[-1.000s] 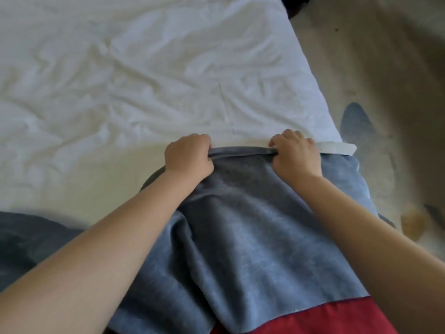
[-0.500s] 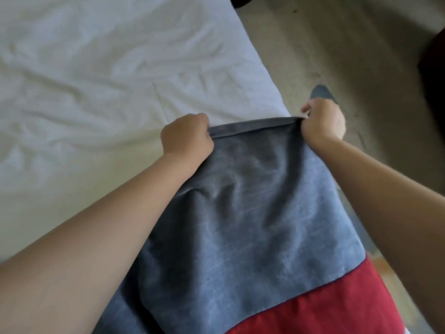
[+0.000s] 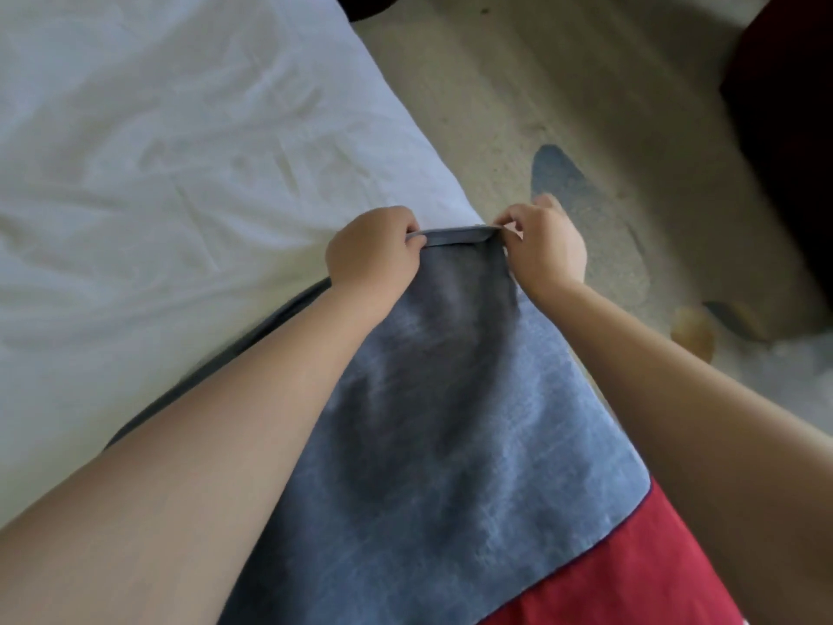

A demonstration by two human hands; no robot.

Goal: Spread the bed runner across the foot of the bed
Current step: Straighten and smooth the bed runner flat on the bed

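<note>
I'm pinching the bed runner by its hem, left hand and right hand — aiming taut, square across the bed.

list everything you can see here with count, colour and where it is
bed runner: one, grey-blue with a red band at the near end, between the arms at the bed's right edge
bed sheet: one, white, creased, left and top
carpet: one, beige with a blue-grey patch, right of the bed
dark furniture: one, blackish, far right, blurred
left hand: one, grips the runner's far hem
right hand: one, pinches the hem's right corner
</note>
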